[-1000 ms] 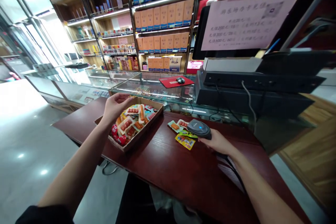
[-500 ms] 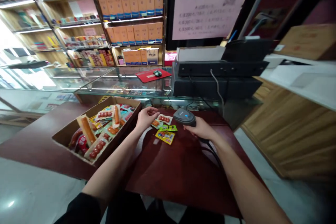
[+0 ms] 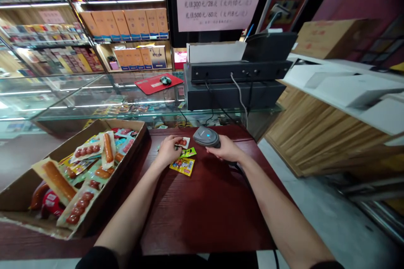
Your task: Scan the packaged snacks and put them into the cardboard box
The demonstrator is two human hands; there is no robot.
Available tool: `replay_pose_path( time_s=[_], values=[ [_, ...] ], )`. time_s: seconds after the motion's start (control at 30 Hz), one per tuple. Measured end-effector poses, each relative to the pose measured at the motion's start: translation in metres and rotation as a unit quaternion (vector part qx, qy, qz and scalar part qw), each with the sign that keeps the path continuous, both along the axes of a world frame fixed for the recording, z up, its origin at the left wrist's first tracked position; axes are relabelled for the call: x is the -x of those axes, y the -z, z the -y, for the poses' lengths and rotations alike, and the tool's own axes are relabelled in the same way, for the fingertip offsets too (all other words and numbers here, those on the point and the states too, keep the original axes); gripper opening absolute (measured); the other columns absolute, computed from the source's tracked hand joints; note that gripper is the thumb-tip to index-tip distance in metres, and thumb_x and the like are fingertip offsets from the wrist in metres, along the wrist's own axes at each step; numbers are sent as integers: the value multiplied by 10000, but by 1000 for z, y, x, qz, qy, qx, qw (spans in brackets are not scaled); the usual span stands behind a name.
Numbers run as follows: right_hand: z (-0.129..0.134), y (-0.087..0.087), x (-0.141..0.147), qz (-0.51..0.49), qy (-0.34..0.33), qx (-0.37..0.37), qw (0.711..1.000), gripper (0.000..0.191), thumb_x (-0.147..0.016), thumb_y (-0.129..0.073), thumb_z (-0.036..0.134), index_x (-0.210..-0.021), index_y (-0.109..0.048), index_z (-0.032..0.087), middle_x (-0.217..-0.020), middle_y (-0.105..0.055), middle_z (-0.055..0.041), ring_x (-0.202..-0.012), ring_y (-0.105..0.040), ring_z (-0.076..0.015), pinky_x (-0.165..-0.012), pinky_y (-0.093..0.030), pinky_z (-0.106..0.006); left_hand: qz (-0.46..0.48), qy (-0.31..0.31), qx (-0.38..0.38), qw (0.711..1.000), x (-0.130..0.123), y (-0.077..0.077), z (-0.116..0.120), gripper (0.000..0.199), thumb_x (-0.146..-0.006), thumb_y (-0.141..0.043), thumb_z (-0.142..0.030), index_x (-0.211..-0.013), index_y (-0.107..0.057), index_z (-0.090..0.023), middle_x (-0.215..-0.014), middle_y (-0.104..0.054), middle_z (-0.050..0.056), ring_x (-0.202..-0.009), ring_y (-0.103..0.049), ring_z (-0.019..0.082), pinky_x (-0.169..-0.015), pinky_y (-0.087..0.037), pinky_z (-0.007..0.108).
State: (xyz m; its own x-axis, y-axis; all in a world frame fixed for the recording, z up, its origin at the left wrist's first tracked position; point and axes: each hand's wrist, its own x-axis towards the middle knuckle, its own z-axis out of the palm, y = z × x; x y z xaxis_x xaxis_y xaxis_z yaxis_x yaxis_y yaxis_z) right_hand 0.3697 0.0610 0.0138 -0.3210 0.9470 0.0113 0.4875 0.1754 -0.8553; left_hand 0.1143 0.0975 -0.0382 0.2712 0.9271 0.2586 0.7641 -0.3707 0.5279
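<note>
My right hand [image 3: 226,149] is wrapped round the handle of a grey barcode scanner [image 3: 205,136], whose blue light is on. The scanner's head points left, above the table. My left hand [image 3: 168,151] rests on a small group of snack packets, fingers curled at a clear packet of red sausage balls [image 3: 184,142]; part of the grip is hidden. Beside that hand lie a green packet [image 3: 188,152] and a yellow packet [image 3: 183,166], both flat on the dark red table [image 3: 202,214]. An open cardboard box [image 3: 126,164] full of wrapped sausages stands left of my left arm.
Beyond the table is a glass counter [image 3: 120,92] with a red mouse pad [image 3: 154,85] and a computer mouse [image 3: 165,80]. A black cash drawer unit [image 3: 233,94] with hanging cables stands behind the scanner. A wooden cabinet [image 3: 284,138] is on the right.
My left hand has come down onto the packets, its fingers now at the sausage ball packet. My right hand still holds the scanner. The view has turned right and moved closer.
</note>
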Motion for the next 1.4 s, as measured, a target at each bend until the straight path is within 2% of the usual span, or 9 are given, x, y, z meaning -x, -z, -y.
replay_pose_path(
  time_s=[0.23,0.37,0.47,0.57,0.77,0.87,0.97,1.03,1.4],
  values=[
    [1,0,7,0,-9,-57,998,308,-711,-685,277,-987,-700,140,-624,-673,-15,-586,-637,-162,-598,-516,-255,-3,-10,-8,1000,0,-1,1,359,-708,-593,-161,-1036,-725,-220,-1061,-690,80,-1017,-594,274,-919,-432,384],
    [1,-1,7,7,-14,-61,998,326,-720,-679,278,-1010,-697,130,-638,-676,-24,-622,-652,-175,-612,-519,-262,120,-35,5,992,2,-2,-1,250,-728,-630,-207,-958,-727,-212,-941,-718,74,-895,-634,239,-831,-464,342],
    [1,-1,7,3,-21,-57,998,350,-721,-679,279,-1035,-692,124,-625,-667,-23,-627,-654,-180,-597,-517,-257,255,-72,52,963,6,-5,-5,269,-709,-703,-344,-933,-712,-195,-839,-720,53,-746,-650,195,-671,-476,271],
    [1,-1,8,-6,-25,-52,998,362,-721,-677,285,-1047,-689,129,-619,-663,-19,-643,-661,-188,-596,-522,-259,333,-95,106,932,9,-11,-6,351,-704,-704,-472,-894,-702,-176,-731,-700,28,-559,-597,144,-509,-426,228],
    [4,-4,10,-9,-23,-55,998,347,-719,-676,281,-1036,-690,140,-672,-689,-28,-688,-675,-199,-636,-537,-278,415,-61,229,878,13,-19,0,497,-689,-717,-523,-1036,-703,-168,-697,-702,26,-397,-508,94,-381,-350,208],
    [5,-6,11,-5,-25,-60,998,338,-720,-672,275,-1029,-690,139,-691,-696,-30,-704,-679,-199,-653,-538,-280,444,-49,250,859,13,-19,1,503,-633,-778,-478,-1007,-690,-154,-700,-701,27,-432,-546,95,-414,-394,201],
    [6,-7,12,-5,-23,-61,998,329,-721,-674,269,-1022,-691,138,-695,-698,-38,-716,-682,-204,-656,-539,-281,503,-38,227,833,13,-17,0,471,-535,-850,-414,-860,-642,-145,-744,-712,37,-609,-649,133,-592,-504,233],
    [6,-7,13,-6,-22,-57,998,331,-716,-681,268,-1022,-692,141,-699,-701,-43,-718,-683,-208,-652,-540,-285,524,-37,221,822,12,-15,-1,473,-502,-868,-394,-803,-598,-150,-776,-720,46,-678,-673,152,-670,-526,265],
    [5,-6,12,-10,-16,-55,998,352,-685,-708,278,-1011,-697,147,-701,-702,-55,-719,-681,-223,-627,-539,-293,513,-39,244,822,11,-18,3,456,-516,-863,-388,-804,-601,-152,-762,-720,37,-634,-666,149,-634,-531,270]
  ],
)
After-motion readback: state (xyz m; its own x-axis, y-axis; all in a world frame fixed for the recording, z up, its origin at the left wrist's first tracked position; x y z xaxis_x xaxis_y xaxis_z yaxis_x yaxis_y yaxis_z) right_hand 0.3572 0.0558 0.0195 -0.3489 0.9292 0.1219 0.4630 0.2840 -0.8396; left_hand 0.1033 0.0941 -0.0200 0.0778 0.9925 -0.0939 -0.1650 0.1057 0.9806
